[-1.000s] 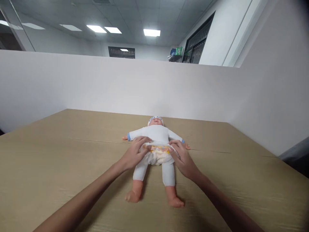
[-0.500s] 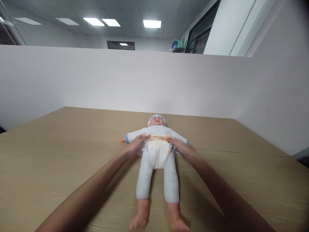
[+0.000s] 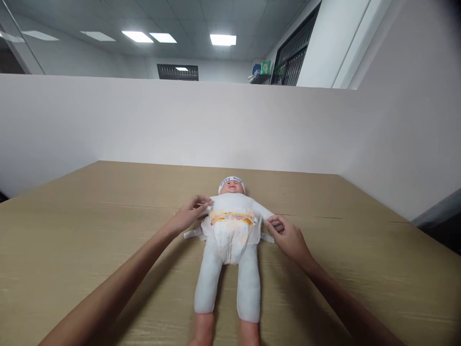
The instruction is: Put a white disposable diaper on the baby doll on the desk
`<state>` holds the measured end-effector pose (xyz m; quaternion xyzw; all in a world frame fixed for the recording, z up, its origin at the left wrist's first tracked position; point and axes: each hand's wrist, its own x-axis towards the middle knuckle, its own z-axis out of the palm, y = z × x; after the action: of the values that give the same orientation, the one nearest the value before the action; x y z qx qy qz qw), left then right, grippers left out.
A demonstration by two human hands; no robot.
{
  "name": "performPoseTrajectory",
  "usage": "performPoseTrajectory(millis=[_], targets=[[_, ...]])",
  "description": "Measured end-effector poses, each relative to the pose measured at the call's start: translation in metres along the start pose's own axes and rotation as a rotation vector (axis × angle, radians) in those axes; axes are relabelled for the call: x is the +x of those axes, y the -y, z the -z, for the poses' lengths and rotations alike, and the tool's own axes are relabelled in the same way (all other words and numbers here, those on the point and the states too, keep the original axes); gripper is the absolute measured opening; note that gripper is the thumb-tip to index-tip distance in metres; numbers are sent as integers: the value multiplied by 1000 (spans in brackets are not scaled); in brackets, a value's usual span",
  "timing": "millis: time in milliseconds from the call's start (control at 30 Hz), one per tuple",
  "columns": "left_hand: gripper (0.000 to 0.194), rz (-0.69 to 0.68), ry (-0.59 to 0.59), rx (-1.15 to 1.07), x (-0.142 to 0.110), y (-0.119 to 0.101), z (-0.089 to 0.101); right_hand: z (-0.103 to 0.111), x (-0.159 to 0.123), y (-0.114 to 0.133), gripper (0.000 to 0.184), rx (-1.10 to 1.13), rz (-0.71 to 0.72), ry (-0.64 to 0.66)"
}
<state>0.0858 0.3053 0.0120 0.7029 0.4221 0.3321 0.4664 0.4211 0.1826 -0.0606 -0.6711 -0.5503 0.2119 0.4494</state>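
A baby doll in white clothes and a lettered headband lies on its back, feet toward me. A white diaper with an orange patterned waistband covers its front. The diaper's side tabs stick out, the left tab and the right tab both unfastened. My left hand is over the doll's arm on the left, thumb and fingers apart. At the end of the doll's right-side sleeve, my right hand has its fingers curled together; what they hold is hidden. Both doll hands are covered from view.
The doll lies on a wide brown tabletop with seams across it. A low white wall stands behind, and another wall rises on the right. Beyond are ceiling lights, dark barred windows and a green package.
Both my hands have left the diaper's waistband and moved outward to the doll's arms. The side tabs now show, spread out. The view has shifted slightly, and the doll appears lower.
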Motion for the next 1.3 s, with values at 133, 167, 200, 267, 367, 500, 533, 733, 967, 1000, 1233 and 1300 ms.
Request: performPoseTrajectory(millis=[133, 167, 200, 267, 367, 500, 533, 733, 967, 1000, 1233, 1300], targets=[[32, -338, -15, 314, -10, -36, -35, 0, -21, -16, 34, -172, 66, -90], [30, -420, 30, 379, -12, -44, -48, -1, -23, -19, 34, -196, 81, -95], [29, -490, 76, 449, -13, -49, -61, -3, -25, -22, 34, -214, 91, -98], [28, -564, 129, 594, -11, -54, -84, -5, -24, -27, 35, -237, 90, -101], [31, -556, 84, 755, -4, -49, -105, -7, -22, -33, 37, -244, 48, -102], [40, -547, 42, 817, 0, -42, -111, -7, -22, -37, 38, -205, -6, -57], [42, -544, 39, 822, 0, -41, -111, -5, -22, -37, 39, -186, -12, -37], [46, -513, 31, 818, -2, -41, -110, 10, -10, -9, 48, 34, 35, 137], [43, -534, 8, 818, -2, -37, -113, -17, 23, 50, 35, 135, 131, 266], [42, -532, 6, 820, -2, -36, -113, -25, 25, 54, 34, 136, 138, 262], [42, -512, 48, 723, 0, -33, -109, -44, -17, 56, 30, 136, 234, 45], [52, -481, 108, 674, 3, -34, -104, -40, -36, 53, 37, 79, 366, 38]])
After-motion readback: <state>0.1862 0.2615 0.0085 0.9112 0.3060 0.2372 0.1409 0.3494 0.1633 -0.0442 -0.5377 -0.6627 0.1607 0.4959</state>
